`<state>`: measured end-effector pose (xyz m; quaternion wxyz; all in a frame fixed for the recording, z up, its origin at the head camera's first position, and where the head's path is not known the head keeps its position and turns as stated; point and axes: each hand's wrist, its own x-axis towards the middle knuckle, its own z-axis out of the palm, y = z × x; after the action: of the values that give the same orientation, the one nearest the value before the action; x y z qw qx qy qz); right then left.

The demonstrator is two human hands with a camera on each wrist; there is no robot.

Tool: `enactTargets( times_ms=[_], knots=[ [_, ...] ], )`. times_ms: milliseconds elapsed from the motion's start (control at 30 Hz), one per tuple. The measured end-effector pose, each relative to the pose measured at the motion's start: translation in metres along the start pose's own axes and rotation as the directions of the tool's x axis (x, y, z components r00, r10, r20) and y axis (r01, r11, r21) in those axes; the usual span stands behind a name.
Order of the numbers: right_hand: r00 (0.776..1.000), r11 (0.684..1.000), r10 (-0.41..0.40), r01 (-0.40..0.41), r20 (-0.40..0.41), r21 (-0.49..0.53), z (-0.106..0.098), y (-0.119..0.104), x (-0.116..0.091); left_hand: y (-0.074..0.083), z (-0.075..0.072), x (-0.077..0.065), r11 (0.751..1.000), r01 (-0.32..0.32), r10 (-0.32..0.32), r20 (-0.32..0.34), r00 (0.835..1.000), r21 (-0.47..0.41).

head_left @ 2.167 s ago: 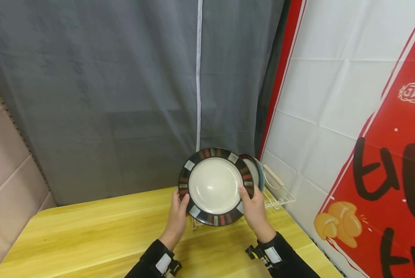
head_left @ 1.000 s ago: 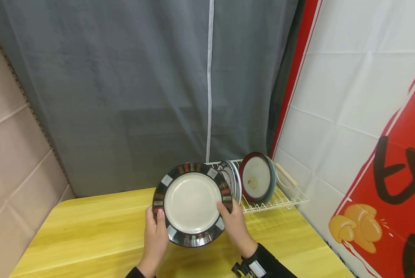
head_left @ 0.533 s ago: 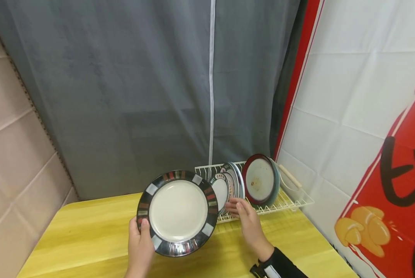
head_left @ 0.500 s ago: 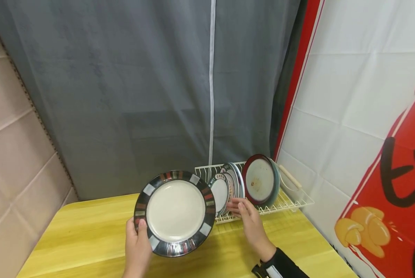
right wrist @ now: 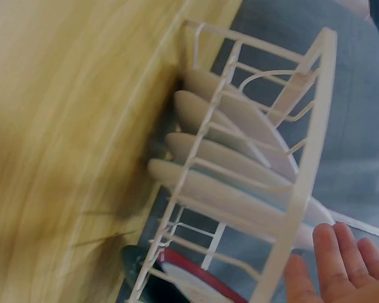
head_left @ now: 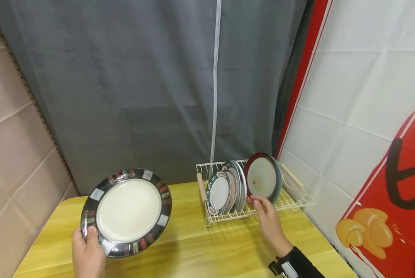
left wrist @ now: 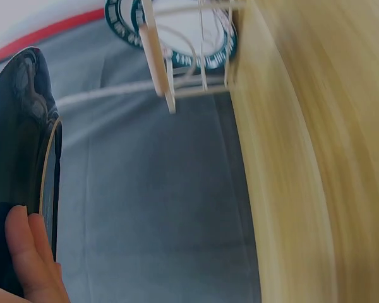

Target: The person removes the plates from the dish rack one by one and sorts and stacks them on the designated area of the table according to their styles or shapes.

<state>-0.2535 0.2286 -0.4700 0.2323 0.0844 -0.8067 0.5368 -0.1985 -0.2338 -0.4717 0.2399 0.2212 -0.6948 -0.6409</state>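
Note:
My left hand (head_left: 88,253) grips the lower left rim of a large plate (head_left: 129,210) with a cream centre and a black rim of coloured blocks. It is tilted with its face up, clear of the table; in the left wrist view the dark underside of the plate (left wrist: 19,145) shows above the fingers. My right hand (head_left: 268,222) is at the front of a white wire dish rack (head_left: 299,200), holding nothing. Its fingertips (right wrist: 328,243) are extended close to the rack's rail and the white plates; whether they touch is unclear.
Several small patterned plates (head_left: 219,193) lean at the rack's left. A maroon-rimmed plate (head_left: 261,177) stands before a teal plate (head_left: 278,181) on its right. Wooden handles (head_left: 292,175) mark the rack's ends. The wooden table (head_left: 190,247) meets a grey curtain (head_left: 141,116) behind.
First both hands held the black-rimmed plate before the rack. My right hand let go and moved right along the rack, while my left carried the plate leftward, uncovering the rack.

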Motion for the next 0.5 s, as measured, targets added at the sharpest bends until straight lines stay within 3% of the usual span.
enactTargets(
  times_ms=[167,300,433,500],
  knots=[
    [1.0,0.996,-0.005,0.003,-0.022,-0.086,-0.008,0.01,-0.002,-0.009,-0.03,0.015,0.99,0.004,0.005,-0.069,0.998,0.139],
    [1.0,0.971,-0.01,0.006,-0.015,-0.239,-0.013,0.015,-0.004,-0.018,-0.051,0.026,0.981,0.045,-0.024,-0.111,0.993,0.188],
    [0.994,0.916,-0.105,0.101,0.009,-0.387,-0.016,0.02,-0.003,-0.033,-0.064,0.038,0.988,0.075,-0.047,-0.198,0.979,0.133],
    [0.986,0.885,-0.162,0.157,0.027,-0.438,-0.015,0.023,-0.003,-0.041,-0.07,0.045,0.995,0.081,-0.066,-0.251,0.966,0.05]
  ],
)
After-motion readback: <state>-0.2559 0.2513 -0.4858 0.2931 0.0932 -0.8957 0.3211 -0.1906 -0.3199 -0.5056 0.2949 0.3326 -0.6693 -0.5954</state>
